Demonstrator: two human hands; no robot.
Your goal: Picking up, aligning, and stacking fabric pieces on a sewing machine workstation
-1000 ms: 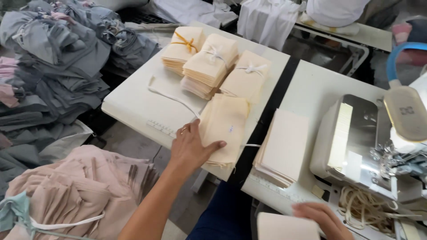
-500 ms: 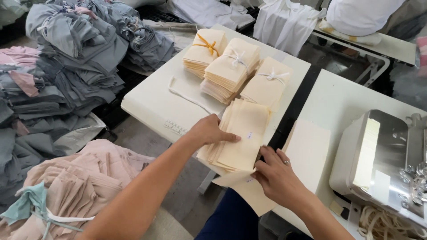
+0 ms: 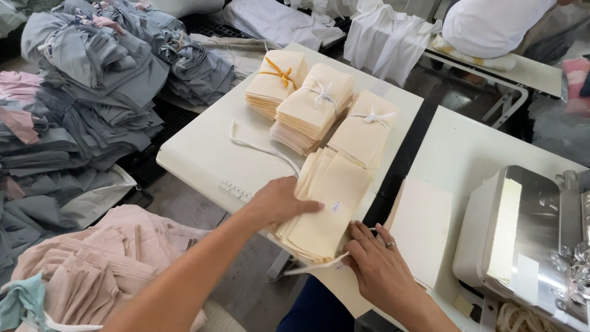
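My left hand (image 3: 279, 203) lies open on the loose fabric stack (image 3: 322, 206); my right hand (image 3: 375, 267) pinches the tie strip (image 3: 313, 267). Pulling unevenly could fan the stack.

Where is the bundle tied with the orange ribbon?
In the head view, the orange-tied bundle lies at the far left of the row of three cream fabric stacks on the white table, beside the white-tied bundle, beyond both hands.

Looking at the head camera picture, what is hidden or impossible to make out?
- Head view: left hand covers part of the loose cream fabric stack.
- Sewing machine is cut off by the right edge.
- Small mark on the top piece is too small.
- Right hand hides the stack's near corner.
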